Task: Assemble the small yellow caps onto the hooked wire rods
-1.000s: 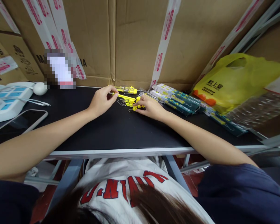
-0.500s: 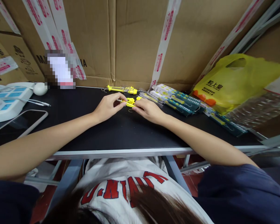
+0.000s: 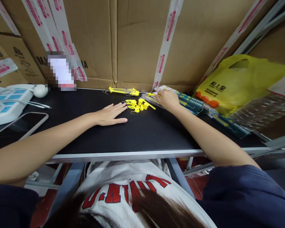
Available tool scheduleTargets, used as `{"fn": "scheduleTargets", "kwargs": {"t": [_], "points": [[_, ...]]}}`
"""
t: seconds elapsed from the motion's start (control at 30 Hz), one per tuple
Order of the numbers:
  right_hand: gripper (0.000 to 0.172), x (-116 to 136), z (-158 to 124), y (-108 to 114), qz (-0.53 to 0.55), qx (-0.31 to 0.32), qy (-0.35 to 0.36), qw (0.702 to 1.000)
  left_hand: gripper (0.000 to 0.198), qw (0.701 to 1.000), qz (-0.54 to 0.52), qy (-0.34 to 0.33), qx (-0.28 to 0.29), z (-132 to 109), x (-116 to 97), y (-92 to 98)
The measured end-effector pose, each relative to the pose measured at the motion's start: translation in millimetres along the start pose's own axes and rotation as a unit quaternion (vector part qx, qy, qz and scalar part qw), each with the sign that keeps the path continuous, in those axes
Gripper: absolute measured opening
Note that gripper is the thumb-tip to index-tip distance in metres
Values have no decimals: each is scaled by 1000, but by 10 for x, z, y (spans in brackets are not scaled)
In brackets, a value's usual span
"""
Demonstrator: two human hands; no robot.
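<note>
My left hand (image 3: 110, 114) lies flat on the black tabletop, fingers stretched out and thumb apart. Its fingertips reach the left side of a small cluster of yellow plastic parts (image 3: 142, 107), some with thin wire hooks and one a thin stick. To the right, my right hand (image 3: 168, 98) is curled over a bundle of thin metal rods (image 3: 152, 99). A thin yellow piece shows beside its fingertips; what the fingers grip is mostly hidden. Behind the cluster lies a yellow frame with metal rods and hooks (image 3: 123, 91).
Boxed packages (image 3: 188, 103) with pictures of yellow gear lie at the right, near a yellow plastic bag (image 3: 237, 82) and clear plastic packaging (image 3: 256, 109). At the left are a power strip (image 3: 14, 98) with cables and a phone (image 3: 20, 126). Cardboard (image 3: 137, 44) stands along the back.
Both hands have come away from the yellow parts they were handling. The left has flattened on the table; the right has moved right and back to the rods. The parts now lie uncovered.
</note>
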State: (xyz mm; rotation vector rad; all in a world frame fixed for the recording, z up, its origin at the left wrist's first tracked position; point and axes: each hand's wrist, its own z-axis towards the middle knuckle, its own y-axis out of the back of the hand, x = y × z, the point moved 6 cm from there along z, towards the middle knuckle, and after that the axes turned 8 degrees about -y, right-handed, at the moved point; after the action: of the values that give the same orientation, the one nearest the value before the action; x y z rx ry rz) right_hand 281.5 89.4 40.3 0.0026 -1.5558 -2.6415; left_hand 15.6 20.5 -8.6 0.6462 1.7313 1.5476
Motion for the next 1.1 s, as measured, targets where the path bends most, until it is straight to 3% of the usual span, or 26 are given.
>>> {"fn": "scheduleTargets", "kwargs": {"t": [0.17,0.3,0.47,0.63,0.77,0.9,1.1], "points": [[27,29,-4,-23,13,-6,23,1000,91,1000,13,-8,8,-25,-91,2],[24,405,-201,197,112,-47,158,980,89,1000,17,-21,9,-42,-143,-10],[22,973,-624,214,248,117,323,906,89,1000,13,-21,14,-33,-149,-23],[25,972,-596,-5,213,126,302,921,89,999,17,-26,18,-66,-167,-49],[28,898,-491,-120,191,106,280,935,84,998,14,-56,20,-166,-299,-83],[30,933,-507,-111,173,94,276,941,87,997,4,-72,36,-145,-538,-117],[30,888,-504,-110,181,98,262,943,90,989,-21,-138,52,129,-1040,-176]]}}
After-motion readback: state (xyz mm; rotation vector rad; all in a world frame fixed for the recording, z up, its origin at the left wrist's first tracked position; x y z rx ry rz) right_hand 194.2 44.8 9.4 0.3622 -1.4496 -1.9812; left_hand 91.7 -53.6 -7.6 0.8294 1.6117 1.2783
